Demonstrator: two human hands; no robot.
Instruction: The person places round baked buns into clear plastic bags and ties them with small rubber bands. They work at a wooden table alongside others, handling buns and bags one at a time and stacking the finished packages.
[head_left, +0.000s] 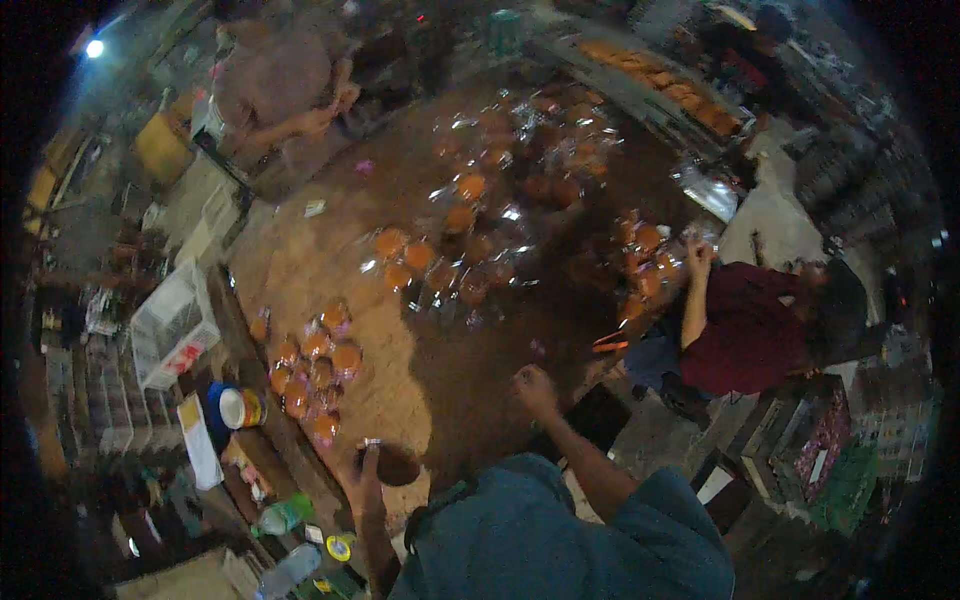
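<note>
My left hand (366,478) is closed on a dark brown round piece (392,465) at the near edge of the table. A small shiny bit shows at its thumb tip. My right hand (535,390) hangs over the shadowed part of the table with its fingers curled. Blur hides what they hold, if anything. Past my left hand lies a cluster of orange-brown round pieces (318,345) with shiny wrapping. More wrapped round pieces (470,187) spread over the middle and far side of the large brown table (385,345).
A person in a dark red top (745,325) works at the right beside a wrapped pile (648,260). Another person (275,85) is at the far left. A white crate (175,322), a tub (240,408) and a green bottle (282,515) stand along the left edge.
</note>
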